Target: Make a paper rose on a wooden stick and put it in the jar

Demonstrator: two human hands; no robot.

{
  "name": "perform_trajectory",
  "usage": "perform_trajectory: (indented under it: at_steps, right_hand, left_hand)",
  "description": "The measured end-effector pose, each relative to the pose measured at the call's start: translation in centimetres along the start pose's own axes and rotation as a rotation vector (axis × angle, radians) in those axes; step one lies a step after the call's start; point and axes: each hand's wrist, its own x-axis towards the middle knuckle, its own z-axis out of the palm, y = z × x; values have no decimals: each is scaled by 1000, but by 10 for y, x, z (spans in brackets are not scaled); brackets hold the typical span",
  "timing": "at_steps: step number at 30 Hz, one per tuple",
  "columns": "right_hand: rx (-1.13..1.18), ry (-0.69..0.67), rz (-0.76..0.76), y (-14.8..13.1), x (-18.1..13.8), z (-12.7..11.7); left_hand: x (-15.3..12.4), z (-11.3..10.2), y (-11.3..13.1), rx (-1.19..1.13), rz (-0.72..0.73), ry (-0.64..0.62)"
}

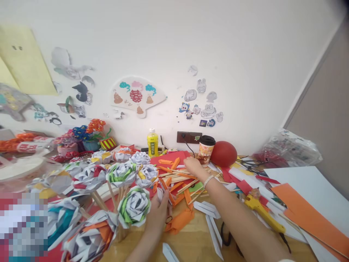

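My left hand (158, 208) is closed around a folded white and orange paper piece (163, 187), partly hidden by the fingers. Further out, my right hand (194, 166) reaches over the pile beside the paper cup (206, 148). Its fingers look curled together, and whatever they hold is hidden. Below and around it lie thin wooden sticks (180, 177) and folded orange paper strips (165, 162). Left of my left hand, a green and white paper flower (134, 206) stands among several others on sticks. A crumpled orange paper (180, 221) lies by my left wrist.
A yellow glue gun (263, 211) lies right of my right forearm. White folded strips (207, 209) lie on the wooden table (195, 243). Behind stand a yellow bottle (152, 143) and a red balloon (224, 154). Orange sheets (308, 214) cover the right side.
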Motion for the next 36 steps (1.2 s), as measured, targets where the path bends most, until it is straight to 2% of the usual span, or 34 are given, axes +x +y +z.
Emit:
perform_trajectory:
  at_steps: [3,7,8,10,11,13,19,26,31,36]
  right_hand:
    - [31,48,-8,1,-19,-10]
    - [141,172,-22,-10,-64,-26]
    - [202,213,-23,-16,-77,-28]
    - [588,360,-1,-32,-102,-31]
    - [723,387,-10,-41,-114,-31]
    - [849,431,-26,-58,-131,-29]
    - [887,547,-39,-81,-145,-10]
    - [1056,539,-63,-86,-147,-11]
    - [1348,428,-14,-85,-142,-9]
    - [1378,274,-62,-71,-140,-16]
  left_hand:
    - [0,-1,2,3,-12,-2]
    - [-2,0,2,16,24,4]
    - [-3,1,2,15,31,-3]
    - [-6,4,2,-2,44,-26]
    - [-8,5,3,-14,53,-37]
    - [-12,9,4,-31,92,-60]
    - [-17,17,2,-73,168,-115]
    - [-15,13,5,-162,116,-185]
    - [-13,11,0,-242,68,-231]
    - [-13,8,-1,-270,61,-265]
